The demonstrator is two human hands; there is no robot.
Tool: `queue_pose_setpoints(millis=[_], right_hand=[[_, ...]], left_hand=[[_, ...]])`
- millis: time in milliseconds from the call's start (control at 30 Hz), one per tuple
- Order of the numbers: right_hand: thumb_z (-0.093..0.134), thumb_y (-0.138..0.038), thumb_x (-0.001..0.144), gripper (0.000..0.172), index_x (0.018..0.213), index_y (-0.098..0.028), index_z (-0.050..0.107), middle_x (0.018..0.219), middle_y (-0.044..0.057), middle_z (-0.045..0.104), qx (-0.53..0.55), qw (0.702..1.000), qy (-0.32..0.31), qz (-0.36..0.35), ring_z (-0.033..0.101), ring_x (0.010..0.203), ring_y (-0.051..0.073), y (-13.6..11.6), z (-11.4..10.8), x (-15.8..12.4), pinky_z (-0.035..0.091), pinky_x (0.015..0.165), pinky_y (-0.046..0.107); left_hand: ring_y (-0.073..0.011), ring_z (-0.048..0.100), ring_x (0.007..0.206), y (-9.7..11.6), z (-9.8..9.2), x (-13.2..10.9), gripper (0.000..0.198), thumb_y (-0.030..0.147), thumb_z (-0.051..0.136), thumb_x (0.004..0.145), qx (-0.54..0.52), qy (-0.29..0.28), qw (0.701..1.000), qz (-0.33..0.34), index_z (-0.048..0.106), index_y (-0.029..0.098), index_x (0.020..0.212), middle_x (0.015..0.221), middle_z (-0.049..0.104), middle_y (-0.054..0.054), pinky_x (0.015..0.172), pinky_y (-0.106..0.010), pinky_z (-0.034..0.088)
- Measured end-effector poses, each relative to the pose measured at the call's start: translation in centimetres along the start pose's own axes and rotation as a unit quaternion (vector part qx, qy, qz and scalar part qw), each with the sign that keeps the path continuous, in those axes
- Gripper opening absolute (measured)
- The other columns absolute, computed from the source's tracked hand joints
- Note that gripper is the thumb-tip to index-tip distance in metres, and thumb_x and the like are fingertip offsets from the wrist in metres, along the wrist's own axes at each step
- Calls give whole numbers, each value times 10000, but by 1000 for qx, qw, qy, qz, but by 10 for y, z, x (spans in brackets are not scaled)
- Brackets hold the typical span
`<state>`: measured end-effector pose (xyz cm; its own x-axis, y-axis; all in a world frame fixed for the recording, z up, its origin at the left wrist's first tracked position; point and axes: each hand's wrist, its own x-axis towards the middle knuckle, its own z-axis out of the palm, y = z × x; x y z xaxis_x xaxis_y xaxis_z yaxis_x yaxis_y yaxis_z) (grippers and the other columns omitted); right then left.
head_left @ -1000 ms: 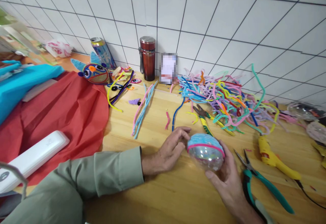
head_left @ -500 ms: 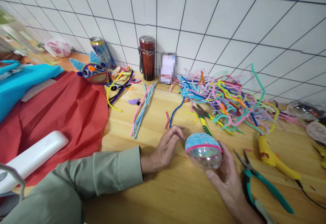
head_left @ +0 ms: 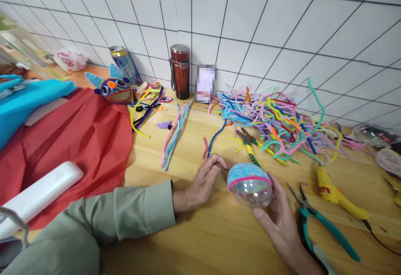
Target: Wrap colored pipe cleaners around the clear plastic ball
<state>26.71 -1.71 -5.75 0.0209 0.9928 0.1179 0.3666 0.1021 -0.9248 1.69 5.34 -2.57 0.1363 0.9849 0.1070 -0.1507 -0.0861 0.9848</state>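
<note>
My right hand (head_left: 278, 220) holds a clear plastic ball (head_left: 255, 195) from its right side, with the thumb below and the fingers partly hidden behind it. Blue pipe cleaners cover the ball's upper half, and a pink one rings its middle. Its lower half is bare and see-through. Just left of the ball, my left hand (head_left: 200, 183) rests by the tabletop, its fingers loosely bent and nothing visible in them. Teal-handled long-nose pliers (head_left: 308, 210) lie open, right of my right hand. Behind the ball are yellow-and-green cutters (head_left: 250, 147).
A heap of coloured pipe cleaners (head_left: 275, 120) lies by the wall. A yellow glue gun (head_left: 338, 198) with its cord is at right. Along the back stand a thermos (head_left: 180, 72), a phone (head_left: 205, 85), a can (head_left: 124, 64) and a finished-looking face ball (head_left: 115, 90). Red sheeting (head_left: 103, 141) lies left.
</note>
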Motion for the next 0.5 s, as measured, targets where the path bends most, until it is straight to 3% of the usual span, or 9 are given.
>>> queue_pose_setpoints(millis=[133,233,300,400,500], right_hand=[[725,-572,984,881,1715,-276,332,1662,192,538,2,1000,-2,-6,630,1461,388,0,0,1,598,1156,569],[719,-578,989,868,1711,-277,341,1667,196,530,13,1000,-5,-7,625,1468,390,-1,1,2,591,1166,573],[719,-574,994,859,1708,-280,344,1667,196,532,20,1000,-9,-8,622,1474,387,-2,2,4,590,1170,574],[705,-564,1012,834,1707,-293,333,1663,190,538,28,999,-13,-19,630,1467,373,-6,4,7,600,1161,570],[683,-583,1022,821,1705,-290,334,1674,189,525,28,998,-45,-37,623,1472,370,-11,7,9,600,1165,569]], left_hand=[[-227,609,1059,5,-2,-3,279,411,430,1118,44,-30,999,10,615,208,1069,1064,645,-67,1010,-392,520],[-275,604,1314,13,-2,-5,343,464,481,1124,78,-92,992,41,582,207,1327,1345,647,-128,1186,-474,491],[-335,539,1476,14,0,-6,591,541,664,1042,100,-141,982,78,497,206,1500,1534,572,-178,1276,-536,442],[-420,466,1570,8,4,-6,1043,613,922,806,134,-183,965,129,407,206,1617,1653,480,-226,1324,-604,405],[-439,483,1561,-2,6,-6,1176,635,982,713,160,-179,960,142,390,218,1640,1648,492,-225,1315,-637,425]])
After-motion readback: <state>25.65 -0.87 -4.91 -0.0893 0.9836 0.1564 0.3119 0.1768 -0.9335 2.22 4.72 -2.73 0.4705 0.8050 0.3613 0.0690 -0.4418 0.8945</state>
